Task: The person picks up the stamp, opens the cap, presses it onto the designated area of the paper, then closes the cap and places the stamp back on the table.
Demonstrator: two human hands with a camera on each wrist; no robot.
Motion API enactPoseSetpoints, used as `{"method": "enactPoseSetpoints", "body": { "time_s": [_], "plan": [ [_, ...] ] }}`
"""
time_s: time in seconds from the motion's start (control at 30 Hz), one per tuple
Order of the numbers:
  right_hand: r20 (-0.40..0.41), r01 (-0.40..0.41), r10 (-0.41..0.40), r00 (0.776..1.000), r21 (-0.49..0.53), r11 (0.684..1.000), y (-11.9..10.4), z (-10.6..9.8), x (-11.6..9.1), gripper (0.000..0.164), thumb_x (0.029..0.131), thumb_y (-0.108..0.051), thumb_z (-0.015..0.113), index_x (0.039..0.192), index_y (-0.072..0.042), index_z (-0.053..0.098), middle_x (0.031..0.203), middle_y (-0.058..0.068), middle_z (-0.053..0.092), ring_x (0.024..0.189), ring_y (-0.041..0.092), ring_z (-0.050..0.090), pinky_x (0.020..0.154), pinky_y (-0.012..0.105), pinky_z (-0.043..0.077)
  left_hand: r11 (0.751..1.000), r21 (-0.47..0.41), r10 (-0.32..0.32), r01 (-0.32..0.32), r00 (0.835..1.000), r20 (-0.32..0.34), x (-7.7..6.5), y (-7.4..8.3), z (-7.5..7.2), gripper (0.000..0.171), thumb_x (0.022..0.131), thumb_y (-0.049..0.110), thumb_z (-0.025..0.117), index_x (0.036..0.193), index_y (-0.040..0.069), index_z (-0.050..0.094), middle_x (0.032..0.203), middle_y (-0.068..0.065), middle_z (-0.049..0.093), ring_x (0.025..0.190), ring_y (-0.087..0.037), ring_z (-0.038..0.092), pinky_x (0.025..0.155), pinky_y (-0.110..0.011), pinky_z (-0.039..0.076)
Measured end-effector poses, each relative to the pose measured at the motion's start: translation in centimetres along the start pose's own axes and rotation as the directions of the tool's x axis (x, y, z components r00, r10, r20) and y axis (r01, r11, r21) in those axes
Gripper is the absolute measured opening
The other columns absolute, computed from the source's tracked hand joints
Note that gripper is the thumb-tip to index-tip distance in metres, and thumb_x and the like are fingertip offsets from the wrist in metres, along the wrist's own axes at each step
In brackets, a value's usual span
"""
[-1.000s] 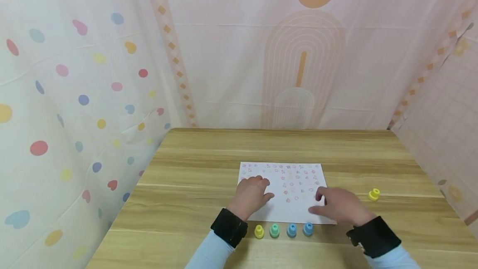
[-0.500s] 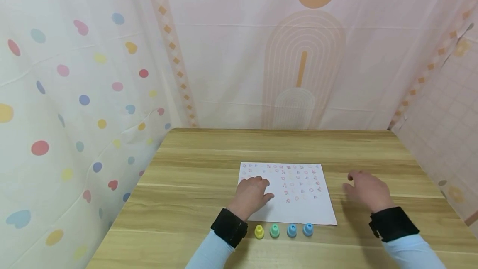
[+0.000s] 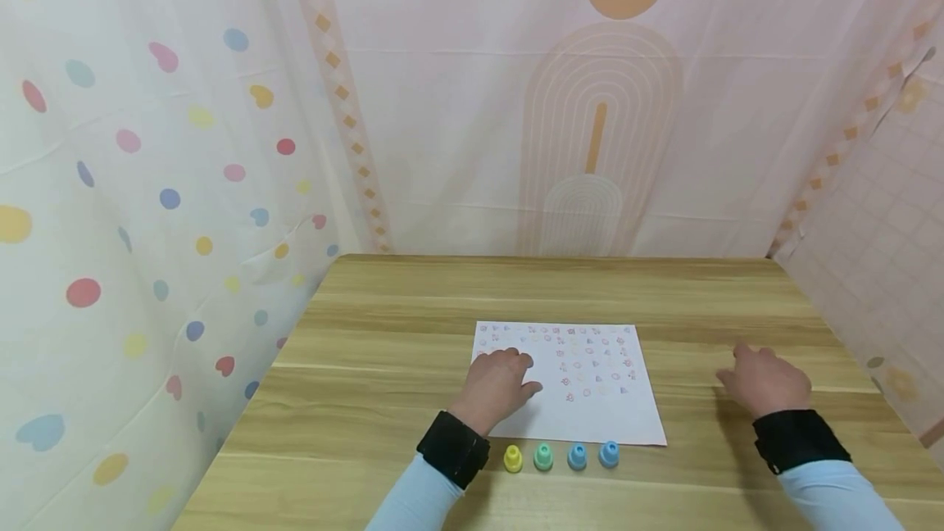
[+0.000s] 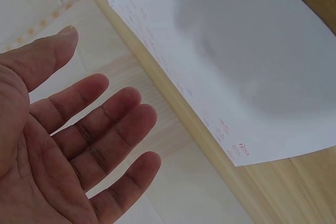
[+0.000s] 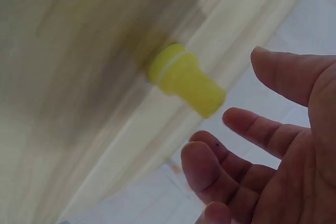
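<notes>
A small yellow stamp [image 5: 186, 80] stands upright on the table in the right wrist view. My right hand [image 3: 769, 383] is right beside it, thumb and fingers apart with nothing between them; in the head view the hand hides this stamp. Over the left part of a white sheet of paper [image 3: 612, 420] is my left hand [image 3: 494, 388], fingers relaxed and spread, holding nothing. The left wrist view shows its bare palm [image 4: 47, 166] beside the sheet. Rows of small coloured prints [image 3: 590, 351] cover the sheet's upper part.
Along the sheet's near edge stand another yellow stamp [image 3: 513, 459], a green stamp [image 3: 542, 456] and two blue ones, the left blue stamp [image 3: 578, 456] and the right blue stamp [image 3: 609, 455]. The wooden table [image 3: 354, 400] meets patterned curtains [image 3: 457, 146] behind and at the sides.
My right hand has moved from the sheet's right edge to the right, over the place of the lone yellow stamp. The left hand has stayed still.
</notes>
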State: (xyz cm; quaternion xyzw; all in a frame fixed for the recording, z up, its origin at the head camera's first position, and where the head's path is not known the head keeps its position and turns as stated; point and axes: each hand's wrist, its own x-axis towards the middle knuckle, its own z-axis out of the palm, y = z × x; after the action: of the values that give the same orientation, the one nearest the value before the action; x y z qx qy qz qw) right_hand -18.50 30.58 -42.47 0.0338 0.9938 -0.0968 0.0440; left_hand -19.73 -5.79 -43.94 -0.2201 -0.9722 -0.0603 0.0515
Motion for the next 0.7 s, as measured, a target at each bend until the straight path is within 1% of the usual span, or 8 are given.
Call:
{"method": "enactPoseSetpoints", "body": {
  "time_s": [0.1, 0.2, 0.37, 0.43, 0.6, 0.7],
  "plan": [
    [0.041, -0.023, 0.022, 0.999, 0.001, 1.0, 0.35, 0.23, 0.06, 0.053, 0.089, -0.027, 0.06, 0.113, 0.02, 0.052, 0.092, 0.036, 0.063, 0.068, 0.033, 0.058, 0.056, 0.051, 0.051, 1.0, 0.001, -0.001, 0.001, 1.0, 0.005, -0.03, 0.04, -0.12, 0.035, 0.084, 0.037, 0.07, 0.107, 0.012, 0.072, 0.092, -0.004, 0.073, 0.078, -0.018, 0.064, 0.071, -0.037, 0.056],
    [0.055, -0.021, 0.02, 0.998, 0.014, 1.0, 0.52, 0.42, 0.12, 0.047, 0.09, -0.025, 0.06, 0.109, 0.018, 0.055, 0.081, 0.028, 0.065, 0.064, 0.028, 0.056, 0.054, 0.046, 0.049, 1.0, 0.0, 0.0, 0.0, 1.0, 0.007, -0.04, 0.05, -0.21, 0.035, 0.084, 0.037, 0.07, 0.107, 0.012, 0.072, 0.092, -0.004, 0.073, 0.079, -0.019, 0.064, 0.072, -0.037, 0.056],
    [0.037, 0.005, -0.005, 0.999, 0.022, 1.0, 0.62, 0.57, 0.02, 0.031, 0.089, -0.018, 0.06, 0.097, 0.012, 0.061, 0.073, 0.021, 0.065, 0.061, 0.025, 0.056, 0.051, 0.043, 0.048, 1.0, 0.004, 0.007, -0.007, 1.0, 0.002, -0.04, 0.04, -0.27, 0.034, 0.084, 0.037, 0.07, 0.106, 0.012, 0.072, 0.092, -0.004, 0.073, 0.079, -0.018, 0.065, 0.071, -0.036, 0.056],
    [0.03, 0.007, -0.008, 1.0, 0.023, 1.0, 0.6, 0.58, 0.0, 0.028, 0.088, -0.016, 0.06, 0.095, 0.011, 0.062, 0.074, 0.022, 0.066, 0.061, 0.025, 0.056, 0.051, 0.043, 0.047, 1.0, 0.006, 0.009, -0.009, 1.0, -0.003, -0.06, 0.04, -0.31, 0.034, 0.084, 0.037, 0.07, 0.106, 0.012, 0.072, 0.091, -0.004, 0.074, 0.078, -0.018, 0.065, 0.071, -0.036, 0.057],
    [0.036, 0.007, -0.008, 0.999, 0.037, 0.999, 0.51, 0.81, -0.1, 0.013, 0.085, -0.005, 0.056, 0.082, 0.006, 0.062, 0.064, 0.015, 0.06, 0.056, 0.024, 0.051, 0.046, 0.038, 0.043, 1.0, 0.005, 0.009, -0.009, 1.0, -0.004, -0.12, 0.0, -0.3, 0.034, 0.084, 0.037, 0.07, 0.106, 0.012, 0.072, 0.091, -0.004, 0.073, 0.077, -0.018, 0.064, 0.071, -0.036, 0.057],
    [0.027, 0.017, -0.018, 0.999, 0.04, 0.999, 0.49, 1.08, -0.16, 0.01, 0.083, 0.0, 0.053, 0.077, 0.003, 0.061, 0.062, 0.012, 0.058, 0.055, 0.024, 0.049, 0.044, 0.038, 0.042, 1.0, 0.004, 0.009, -0.009, 1.0, -0.002, -0.1, 0.0, -0.26, 0.034, 0.084, 0.037, 0.07, 0.106, 0.012, 0.072, 0.091, -0.004, 0.073, 0.077, -0.018, 0.064, 0.071, -0.036, 0.057]
  ]
}}
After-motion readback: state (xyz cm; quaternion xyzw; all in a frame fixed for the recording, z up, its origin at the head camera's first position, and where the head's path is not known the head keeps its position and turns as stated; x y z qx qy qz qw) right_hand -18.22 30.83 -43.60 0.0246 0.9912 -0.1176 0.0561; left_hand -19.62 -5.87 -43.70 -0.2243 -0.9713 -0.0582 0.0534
